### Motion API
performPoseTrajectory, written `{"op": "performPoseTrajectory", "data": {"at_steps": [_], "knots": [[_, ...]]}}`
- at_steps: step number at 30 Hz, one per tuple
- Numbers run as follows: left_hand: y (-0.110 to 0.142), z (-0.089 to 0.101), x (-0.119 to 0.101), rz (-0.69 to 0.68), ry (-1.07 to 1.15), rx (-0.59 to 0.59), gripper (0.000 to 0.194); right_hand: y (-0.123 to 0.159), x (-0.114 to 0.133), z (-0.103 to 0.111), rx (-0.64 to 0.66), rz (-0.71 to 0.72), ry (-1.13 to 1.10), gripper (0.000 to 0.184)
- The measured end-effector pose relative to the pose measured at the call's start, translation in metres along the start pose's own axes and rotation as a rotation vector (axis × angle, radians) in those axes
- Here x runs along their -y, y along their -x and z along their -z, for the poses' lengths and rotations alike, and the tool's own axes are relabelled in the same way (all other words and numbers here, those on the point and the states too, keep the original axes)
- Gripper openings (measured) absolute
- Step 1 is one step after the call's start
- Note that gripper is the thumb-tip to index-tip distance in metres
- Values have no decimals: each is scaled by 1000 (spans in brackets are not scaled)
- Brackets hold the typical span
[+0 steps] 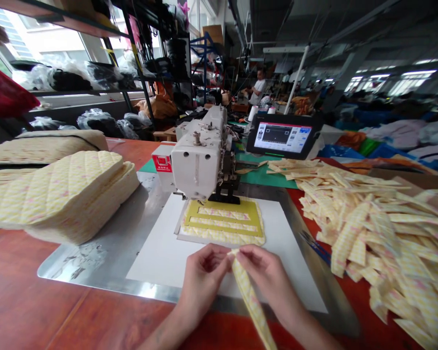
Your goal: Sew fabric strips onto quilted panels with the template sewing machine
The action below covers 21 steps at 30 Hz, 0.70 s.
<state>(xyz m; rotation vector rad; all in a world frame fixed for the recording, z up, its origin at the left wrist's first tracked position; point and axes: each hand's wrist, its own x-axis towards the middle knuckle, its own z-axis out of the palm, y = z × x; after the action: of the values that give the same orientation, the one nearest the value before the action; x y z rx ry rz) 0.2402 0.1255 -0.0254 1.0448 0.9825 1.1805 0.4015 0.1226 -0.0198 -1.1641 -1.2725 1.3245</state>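
Quilted fabric strip (250, 296) above the near part of the white sheet (160, 257), on the near side of the sewing machine (196, 170). Left hand (208, 267) and right hand (261, 267) pinch its far end, thumbs and fingertips nearly closed, presumably to control the narrow end; the remainder trails nearward. Beyond, a slotted yellow template (255, 209) overlies a quilted panel (222, 238), probably keeping it flat. Heaped strips (372, 209), right, appear placed within reach.

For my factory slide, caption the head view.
Left hand and right hand pinch a patterned fabric strip before a white sewing machine, more strips heaped at right.
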Motion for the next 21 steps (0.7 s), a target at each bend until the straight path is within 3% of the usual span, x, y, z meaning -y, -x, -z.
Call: {"op": "performPoseTrajectory", "data": {"at_steps": [3, 5, 8, 11, 14, 16, 21], "knots": [[4, -1, 3, -34, -10, -17, 29, -3, 10, 2, 53, -52, 20, 30], [4, 3, 6, -55, -26, -13, 27, -9, 26, 6, 103, 15, 208, 25], [1, 19, 7, -85, -90, -8, 24, -27, 58, 11, 123, 348, 792, 15], [-4, 42, 3, -180, -213, -31, 22, -58, 76, 5, 113, 772, 1357, 25], [-6, 62, -4, -332, -399, -49, 16, -96, 60, -16, 88, 1157, 1623, 25], [-5, 72, -9, -397, -526, -65, 13, -120, 37, -31, 86, 1312, 1678, 24], [2, 92, -14, -416, -670, -33, 16, -148, 2, -46, 125, 1347, 1682, 22]]}}
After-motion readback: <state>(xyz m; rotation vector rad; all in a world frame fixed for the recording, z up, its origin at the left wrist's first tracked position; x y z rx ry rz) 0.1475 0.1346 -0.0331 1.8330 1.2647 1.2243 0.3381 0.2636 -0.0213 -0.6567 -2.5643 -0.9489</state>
